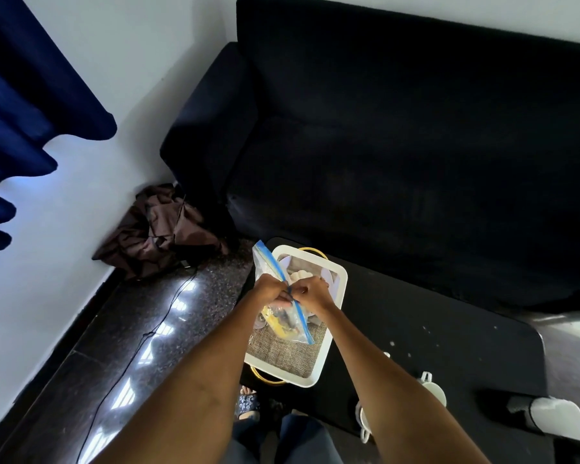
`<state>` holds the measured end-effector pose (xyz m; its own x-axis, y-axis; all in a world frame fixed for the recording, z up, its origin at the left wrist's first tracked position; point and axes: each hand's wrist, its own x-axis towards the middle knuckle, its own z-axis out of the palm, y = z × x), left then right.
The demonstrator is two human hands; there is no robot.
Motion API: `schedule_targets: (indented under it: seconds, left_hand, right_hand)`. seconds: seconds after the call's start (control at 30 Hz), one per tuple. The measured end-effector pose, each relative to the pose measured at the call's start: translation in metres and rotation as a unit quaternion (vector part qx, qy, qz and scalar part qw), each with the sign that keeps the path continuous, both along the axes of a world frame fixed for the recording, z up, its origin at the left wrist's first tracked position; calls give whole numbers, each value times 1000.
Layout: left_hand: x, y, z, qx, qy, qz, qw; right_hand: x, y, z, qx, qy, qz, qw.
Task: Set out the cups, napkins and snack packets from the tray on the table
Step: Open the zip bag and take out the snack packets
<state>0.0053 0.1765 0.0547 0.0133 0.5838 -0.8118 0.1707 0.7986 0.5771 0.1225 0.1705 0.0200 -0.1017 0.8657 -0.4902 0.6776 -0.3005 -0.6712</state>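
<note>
Hands working at the blue zip strip of a clear bag (283, 316), held just above the white tray (335, 333) on the dark worktop (449, 329): left hand (271, 290) and right hand (312, 294) both pinching the seal, pulling it apart. Probably opening the bag to reach the yellow snack packets inside. Next, likely needing a wider opening, then lifting packets out beside the white cups (432, 390) already standing on the worktop.
</note>
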Motion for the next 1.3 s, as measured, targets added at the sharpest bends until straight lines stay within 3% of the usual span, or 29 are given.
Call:
schedule_targets:
  seconds: [0.3,0.77,1.03,1.3]
  left_hand:
    - [-23,-7,-10,1,29,-29,999]
    - [-34,-14,-8,6,31,-43,999]
    - [-36,-14,-7,17,36,-26,999]
    - [-30,-13,-26,62,107,-50,991]
  right_hand:
    - [-20,-10,-10,-13,20,-4,1000]
    - [-36,-13,-5,4,-49,41,998]
    - [-45,-11,1,24,-113,107,988]
    - [-42,-18,0,84,-193,220,952]
